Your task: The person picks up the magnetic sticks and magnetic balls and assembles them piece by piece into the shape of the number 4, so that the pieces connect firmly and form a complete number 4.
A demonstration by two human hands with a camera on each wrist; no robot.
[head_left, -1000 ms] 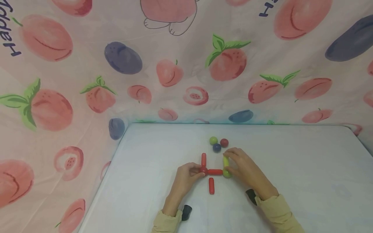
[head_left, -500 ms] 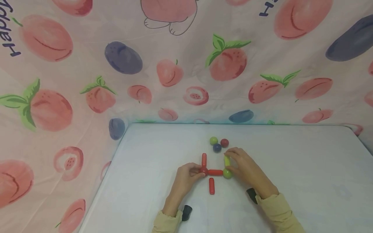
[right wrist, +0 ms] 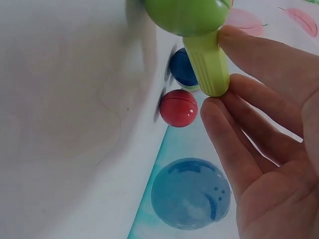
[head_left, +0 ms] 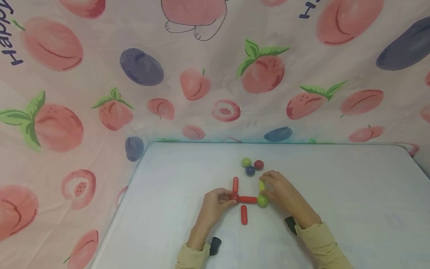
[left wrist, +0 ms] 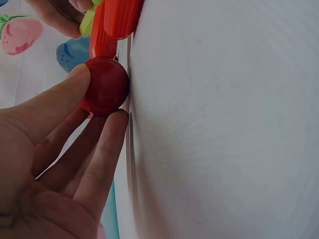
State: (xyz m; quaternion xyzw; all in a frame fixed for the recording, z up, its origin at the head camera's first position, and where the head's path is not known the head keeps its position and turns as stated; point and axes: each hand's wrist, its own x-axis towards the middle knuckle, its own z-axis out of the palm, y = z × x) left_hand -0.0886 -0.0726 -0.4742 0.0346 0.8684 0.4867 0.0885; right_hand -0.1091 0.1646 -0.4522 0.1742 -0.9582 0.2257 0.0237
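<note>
Between thumb and fingers, my left hand [head_left: 216, 204] pinches a red ball [left wrist: 105, 85]. One red rod [head_left: 236, 184] points away from that ball, and another red rod [head_left: 248, 200] runs right from it to a green ball [head_left: 262, 201]. A yellow-green rod [right wrist: 208, 64] sticks out of the green ball. My right hand [head_left: 280, 192] holds this rod, thumb along its side and fingertips at its free end. The joined pieces form a U shape. Just below them on the table lies a separate red rod [head_left: 244, 215].
Behind the joined pieces sit three loose balls: a green ball [head_left: 246, 162], a red ball [right wrist: 179, 108] and a blue ball [head_left: 250, 170]. The white table [head_left: 174, 168] meets a fruit-printed cloth [head_left: 228, 67] at its back and left.
The green ball and yellow-green rod have shifted very slightly right and turned a little, with more of the green ball showing. My left hand stays on the red ball.
</note>
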